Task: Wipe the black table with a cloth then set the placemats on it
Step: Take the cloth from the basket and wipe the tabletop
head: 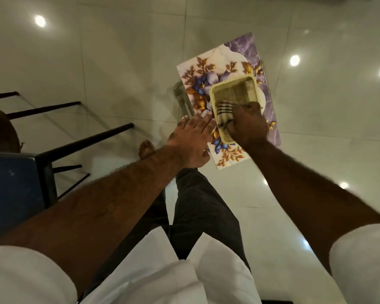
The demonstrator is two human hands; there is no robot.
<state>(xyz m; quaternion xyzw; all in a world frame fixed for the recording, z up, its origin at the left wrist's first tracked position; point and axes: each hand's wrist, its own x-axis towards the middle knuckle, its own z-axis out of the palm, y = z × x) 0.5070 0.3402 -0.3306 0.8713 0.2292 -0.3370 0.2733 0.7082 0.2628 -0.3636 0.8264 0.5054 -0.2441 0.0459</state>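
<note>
Tray (pixel 233 93) on placemat (pixel 198 73); cloth (pixel 223 111) in tray; chair (pixel 15 185) left.

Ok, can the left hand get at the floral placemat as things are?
Probably yes: the left hand, fingers straight, reaches the near edge of the floral placemat, nothing between. The yellow tray lying on it, with the right hand gripping the striped cloth there, would hinder lifting it.

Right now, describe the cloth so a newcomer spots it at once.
Against the pale tiled floor, find the floral placemat. A yellow plastic tray sits on it, and the cloth lies at the tray's near end, gripped by the right hand. It alone is striped, dark bands on white.
</note>
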